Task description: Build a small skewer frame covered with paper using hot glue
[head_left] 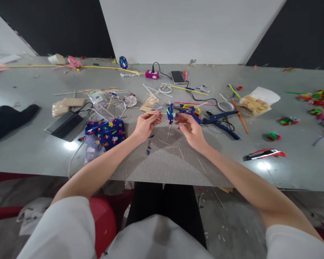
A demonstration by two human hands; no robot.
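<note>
My left hand (145, 124) is raised over the grey mat (162, 158), fingers pinched on a thin wooden stick (154, 113) that points right. My right hand (189, 127) is just beside it, fingers curled around the stem of a small blue patterned paper umbrella (170, 113) held upright between the two hands. Several loose toothpick-like sticks (175, 146) and blue paper scraps (148, 149) lie on the mat under my hands.
On the grey table: blue patterned fabric bag (106, 132) at left, black power bank (63, 124), blue pliers (221, 120), orange stick (240, 117), red-handled cutter (264, 154), phone (177, 76), pink charger (152, 74), tape rings, colourful paper pieces (322, 104) far right, black cloth (8, 118).
</note>
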